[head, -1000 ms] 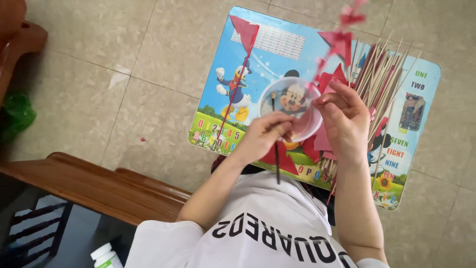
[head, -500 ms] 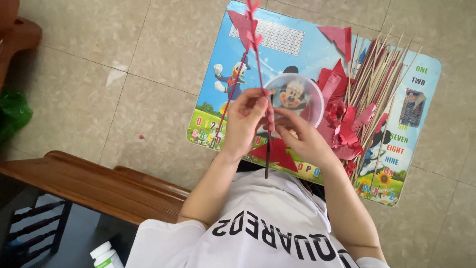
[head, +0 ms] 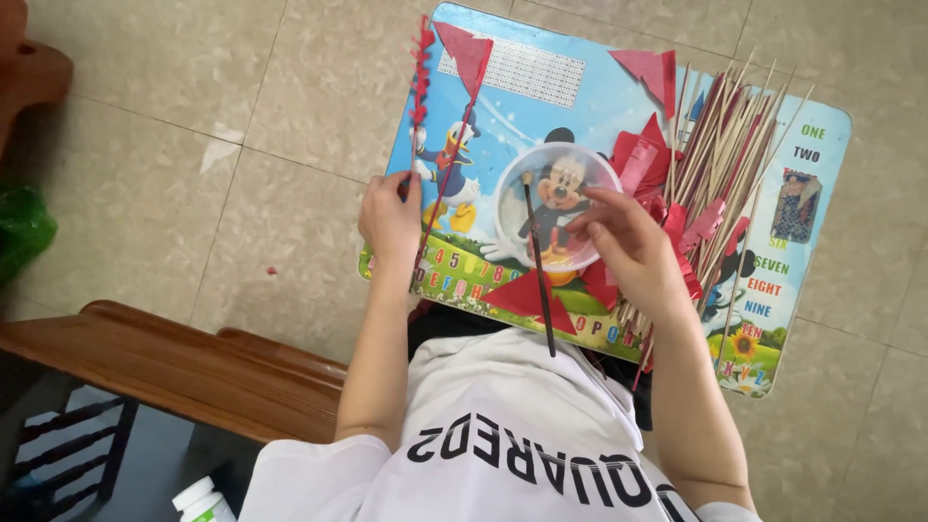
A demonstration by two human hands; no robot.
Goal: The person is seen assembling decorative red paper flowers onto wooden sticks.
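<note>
Nearest, at the bottom of the frame, a white shirt with black lettering [head: 503, 469] fills the lower middle, with a brown wooden bench [head: 174, 367] to its left and a small white bottle [head: 201, 503] in the lower left corner. Just above, the left hand [head: 391, 217] sits at the near left edge of a colourful cartoon-printed low table [head: 527, 87], its fingers closed around a thin stick with a red zigzag paper strip [head: 420, 87] that runs straight up toward the top of the frame; a second stick with a red paper triangle [head: 464, 58] lies just beside it on the table. To the right, the right hand [head: 628, 246] rests over the rim of a clear round bowl [head: 517, 188] in the middle of the table, fingers loosely spread and touching the bowl, clamped on nothing that shows. A dark thin brush [head: 538, 261] lies across the bowl, its handle pointing down toward the shirt. Beyond the right hand, a heap of bamboo skewers [head: 725, 145] and red paper pieces [head: 643, 155] covers the right part of the table. Grey floor tiles [head: 193, 116] lie around, with something green [head: 19, 232] at the left edge.
</note>
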